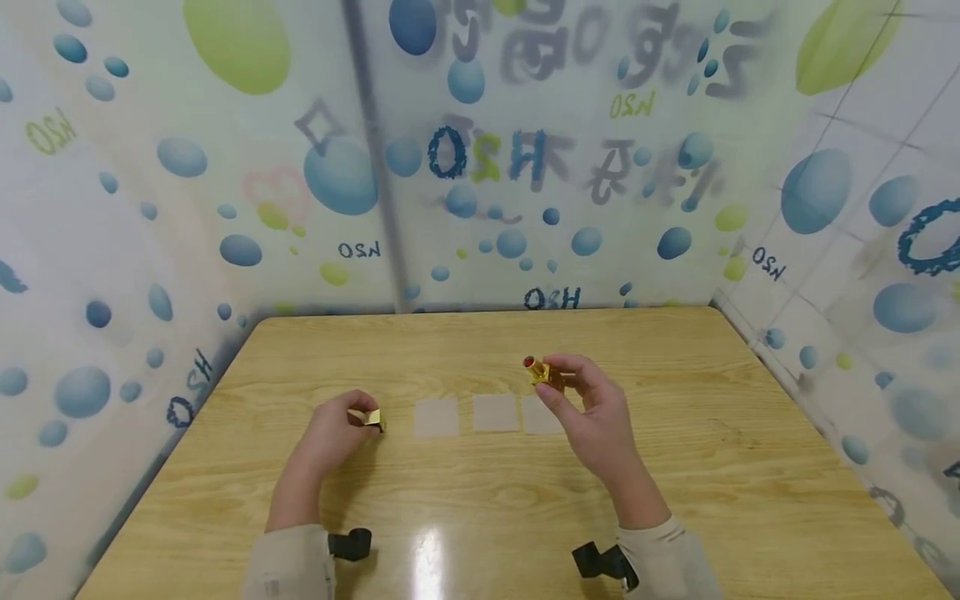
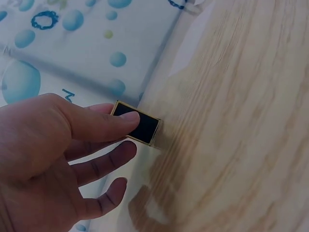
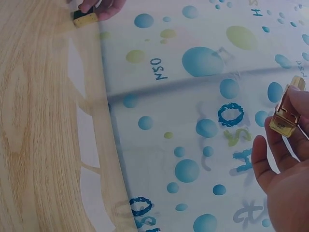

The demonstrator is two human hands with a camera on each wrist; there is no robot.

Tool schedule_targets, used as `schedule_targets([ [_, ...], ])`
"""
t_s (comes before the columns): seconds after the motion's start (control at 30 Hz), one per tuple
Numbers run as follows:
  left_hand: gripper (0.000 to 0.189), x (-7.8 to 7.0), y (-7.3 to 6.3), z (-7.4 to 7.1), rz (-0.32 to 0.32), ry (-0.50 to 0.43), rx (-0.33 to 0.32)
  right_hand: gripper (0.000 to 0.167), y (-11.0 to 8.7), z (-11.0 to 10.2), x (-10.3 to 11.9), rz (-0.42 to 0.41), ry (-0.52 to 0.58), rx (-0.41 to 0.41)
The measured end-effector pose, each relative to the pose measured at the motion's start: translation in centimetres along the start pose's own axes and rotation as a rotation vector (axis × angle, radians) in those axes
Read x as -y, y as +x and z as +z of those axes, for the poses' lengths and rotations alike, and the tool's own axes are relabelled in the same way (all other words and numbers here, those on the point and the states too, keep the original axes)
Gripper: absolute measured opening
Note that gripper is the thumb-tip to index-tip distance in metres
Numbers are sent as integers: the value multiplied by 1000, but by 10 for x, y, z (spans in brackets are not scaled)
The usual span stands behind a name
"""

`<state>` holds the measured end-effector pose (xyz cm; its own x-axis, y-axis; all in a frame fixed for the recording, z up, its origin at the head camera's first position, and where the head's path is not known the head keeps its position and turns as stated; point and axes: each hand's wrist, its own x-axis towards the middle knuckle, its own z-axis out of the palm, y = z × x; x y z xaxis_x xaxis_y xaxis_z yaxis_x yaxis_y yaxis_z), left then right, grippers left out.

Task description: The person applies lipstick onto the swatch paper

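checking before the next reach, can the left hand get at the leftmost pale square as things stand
Probably yes: beyond the black-and-gold cap that the left hand holds, only wooden tabletop shows before the leftmost pale square. Holding the cap may hinder picking the square up, though.

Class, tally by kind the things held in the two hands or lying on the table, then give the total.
Gold pieces: 2
Pale squares: 3
Total: 5
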<state>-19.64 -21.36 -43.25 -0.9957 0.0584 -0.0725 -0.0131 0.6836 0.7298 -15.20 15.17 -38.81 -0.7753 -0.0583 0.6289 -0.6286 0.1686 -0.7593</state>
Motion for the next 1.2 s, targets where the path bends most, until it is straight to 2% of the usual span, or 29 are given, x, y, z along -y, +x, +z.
schedule_targets([
  [0.13, 28, 0, 2, -2, 19, 9, 2, 27, 0, 0, -1, -17, 1, 4],
  [0.3, 32, 0, 3, -2, 14, 25, 10, 29, 2, 0, 0, -36, -2, 3],
  [0.87, 36, 4, 3, -5, 30, 45, 7, 32, 4, 0, 0, -48, -9, 21],
  [1.2, 50, 5, 0, -9, 30, 75, 31, 35, 0, -1, -2, -45, -23, 6],
])
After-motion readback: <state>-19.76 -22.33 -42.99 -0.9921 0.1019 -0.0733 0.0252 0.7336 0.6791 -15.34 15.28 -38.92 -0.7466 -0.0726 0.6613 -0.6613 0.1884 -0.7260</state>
